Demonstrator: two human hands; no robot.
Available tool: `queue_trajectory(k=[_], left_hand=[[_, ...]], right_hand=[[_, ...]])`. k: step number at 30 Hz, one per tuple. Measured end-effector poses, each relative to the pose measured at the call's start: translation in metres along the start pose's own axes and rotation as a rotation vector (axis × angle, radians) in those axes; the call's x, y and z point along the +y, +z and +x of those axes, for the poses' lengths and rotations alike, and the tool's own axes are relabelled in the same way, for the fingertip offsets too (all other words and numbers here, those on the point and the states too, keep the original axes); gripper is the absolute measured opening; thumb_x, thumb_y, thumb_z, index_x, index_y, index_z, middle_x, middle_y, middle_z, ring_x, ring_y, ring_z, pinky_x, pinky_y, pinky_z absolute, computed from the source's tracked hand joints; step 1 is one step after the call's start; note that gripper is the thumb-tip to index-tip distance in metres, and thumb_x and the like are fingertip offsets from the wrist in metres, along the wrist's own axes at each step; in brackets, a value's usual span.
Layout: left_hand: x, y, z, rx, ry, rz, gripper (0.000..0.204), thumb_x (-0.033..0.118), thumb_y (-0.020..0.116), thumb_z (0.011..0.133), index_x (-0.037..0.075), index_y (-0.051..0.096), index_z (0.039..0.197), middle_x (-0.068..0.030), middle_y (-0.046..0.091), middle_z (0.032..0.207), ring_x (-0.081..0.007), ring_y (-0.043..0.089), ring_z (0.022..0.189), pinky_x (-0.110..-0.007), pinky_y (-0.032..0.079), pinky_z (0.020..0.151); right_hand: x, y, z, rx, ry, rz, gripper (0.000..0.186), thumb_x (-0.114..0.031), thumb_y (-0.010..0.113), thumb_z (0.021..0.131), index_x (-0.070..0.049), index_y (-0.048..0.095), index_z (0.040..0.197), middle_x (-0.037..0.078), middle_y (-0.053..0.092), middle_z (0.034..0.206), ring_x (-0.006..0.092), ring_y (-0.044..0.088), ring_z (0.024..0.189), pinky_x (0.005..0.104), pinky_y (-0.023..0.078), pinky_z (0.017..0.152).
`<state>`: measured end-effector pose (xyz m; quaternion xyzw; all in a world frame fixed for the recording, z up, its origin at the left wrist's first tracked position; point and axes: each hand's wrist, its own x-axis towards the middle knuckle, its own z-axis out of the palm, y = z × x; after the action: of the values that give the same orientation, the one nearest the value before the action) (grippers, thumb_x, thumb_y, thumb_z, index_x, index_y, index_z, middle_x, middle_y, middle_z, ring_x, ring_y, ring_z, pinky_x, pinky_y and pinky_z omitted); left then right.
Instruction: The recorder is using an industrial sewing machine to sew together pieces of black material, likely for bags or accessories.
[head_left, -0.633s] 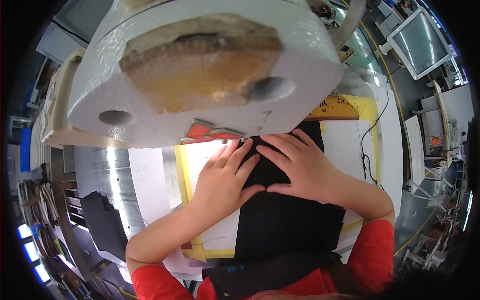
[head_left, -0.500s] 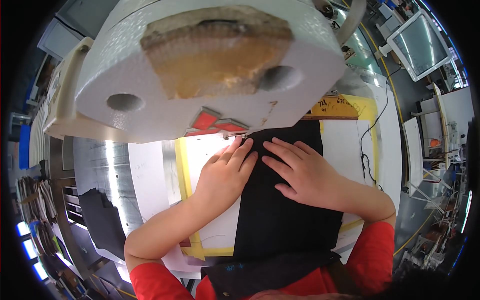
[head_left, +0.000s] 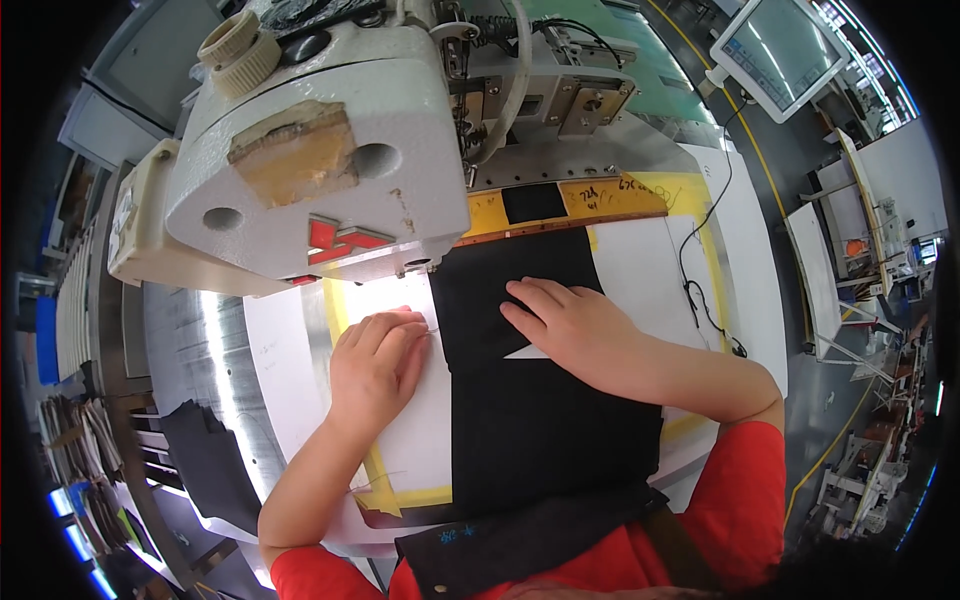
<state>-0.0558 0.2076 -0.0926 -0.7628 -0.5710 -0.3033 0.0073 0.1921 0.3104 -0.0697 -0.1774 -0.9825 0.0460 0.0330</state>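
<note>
Head view: a person at an industrial sewing machine presses the right hand, fingers flat and spread, onto a panel of black fabric lying on the white table just below the needle area. The left hand rests beside the cloth's left edge, fingers curled loosely together, gripping nothing that can be made out. Feeding well likely means keeping that edge straight against the yellow taped guide and the fingertips clear of the needle. The fabric is matte, smooth and rectangular, draping off the table's near edge.
</note>
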Motion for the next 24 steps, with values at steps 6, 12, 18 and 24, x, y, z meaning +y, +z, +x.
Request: queue_trajectory(k=[6, 12, 18, 24], left_hand=[[-0.004, 0.001, 0.001, 0.049, -0.142, -0.073, 0.016, 0.002, 0.069, 0.076, 0.006, 0.062, 0.09, -0.0061, 0.064, 0.087, -0.0249, 0.063, 0.076, -0.034, 0.049, 0.065], [-0.002, 0.002, 0.004, 0.069, -0.132, -0.033, 0.016, 0.002, 0.069, 0.076, 0.004, 0.063, 0.091, -0.0075, 0.063, 0.089, -0.0255, 0.062, 0.077, -0.034, 0.049, 0.065], [-0.008, 0.006, -0.001, 0.036, -0.223, 0.009, 0.022, 0.008, 0.067, 0.08, 0.004, 0.061, 0.101, -0.0122, 0.06, 0.104, -0.0306, 0.057, 0.097, -0.041, 0.046, 0.086], [-0.025, 0.014, -0.004, 0.052, -0.169, 0.183, 0.026, 0.01, 0.065, 0.081, -0.001, 0.06, 0.105, -0.0193, 0.055, 0.113, -0.0368, 0.052, 0.107, -0.047, 0.04, 0.097]], right_hand=[[-0.009, -0.026, -0.02, 0.089, -0.073, 0.265, 0.045, -0.014, 0.068, 0.072, -0.005, 0.061, 0.116, 0.009, 0.063, 0.106, 0.0237, 0.064, 0.09, 0.0322, 0.054, 0.072], [-0.021, -0.032, -0.027, -0.082, -0.109, 0.515, 0.036, -0.031, 0.07, 0.083, -0.007, 0.063, 0.108, 0.007, 0.066, 0.09, 0.0253, 0.065, 0.081, 0.0377, 0.053, 0.069], [0.05, 0.009, -0.012, 0.372, 0.159, -0.074, 0.026, -0.015, 0.069, 0.08, -0.005, 0.064, 0.103, 0.006, 0.066, 0.094, 0.0256, 0.064, 0.087, 0.0376, 0.052, 0.074], [0.031, 0.023, -0.019, 0.248, 0.237, 0.036, 0.056, -0.028, 0.065, 0.086, 0.002, 0.048, 0.13, 0.02, 0.047, 0.136, 0.0372, 0.042, 0.129, 0.0456, 0.035, 0.107]])
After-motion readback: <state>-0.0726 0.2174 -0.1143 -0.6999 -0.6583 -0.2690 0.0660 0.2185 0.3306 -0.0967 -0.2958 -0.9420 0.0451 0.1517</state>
